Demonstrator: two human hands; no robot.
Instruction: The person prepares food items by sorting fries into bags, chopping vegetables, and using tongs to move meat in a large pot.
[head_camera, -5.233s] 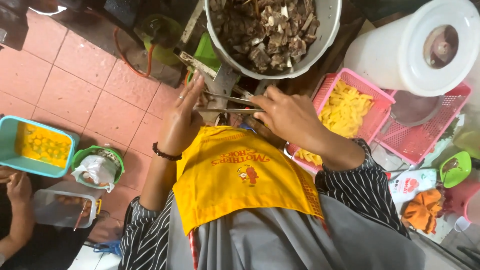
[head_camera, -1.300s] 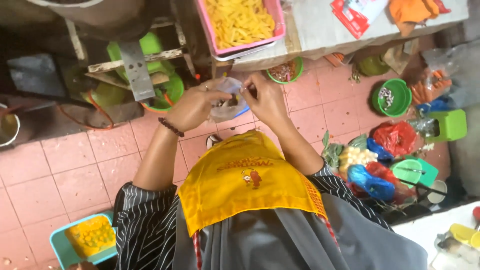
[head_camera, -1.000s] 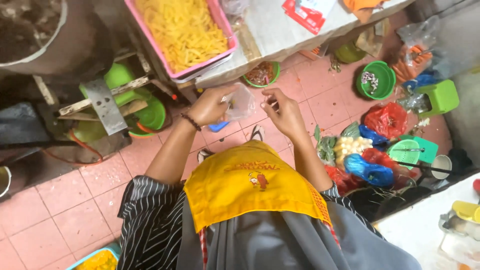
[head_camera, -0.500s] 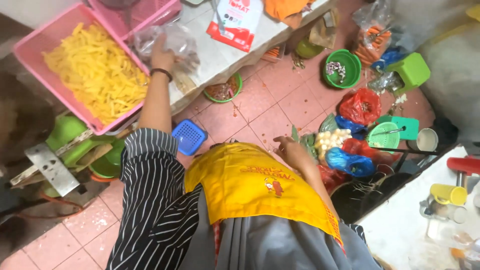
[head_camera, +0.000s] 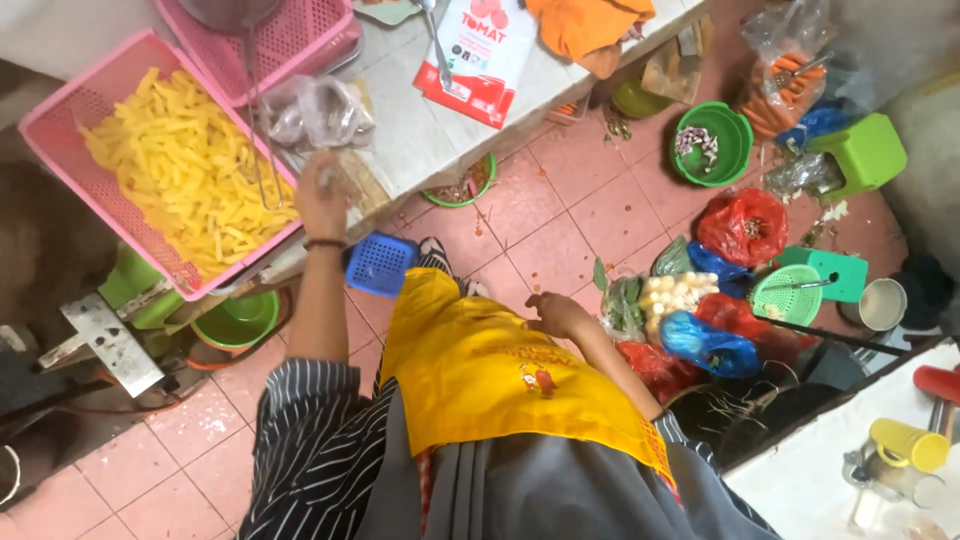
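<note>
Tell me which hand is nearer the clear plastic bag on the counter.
Left. The left hand is raised just below the bag, touching or almost touching it; the right hand hangs low by the yellow apron, far off.

Pink basket (head_camera: 60, 130) of yellow strips (head_camera: 190, 190) on desk (head_camera: 420, 130), orange cloth (head_camera: 590, 25) further along. Floor: green bowl (head_camera: 735, 150), red bag (head_camera: 745, 225), blue bag (head_camera: 710, 345), green stool (head_camera: 865, 150). Small blue basket (head_camera: 380, 265) beside desk edge.

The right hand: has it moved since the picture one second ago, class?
Yes. The right hand has dropped away from the left hand, which is up at the white counter, and now hangs beside the yellow apron.
</note>
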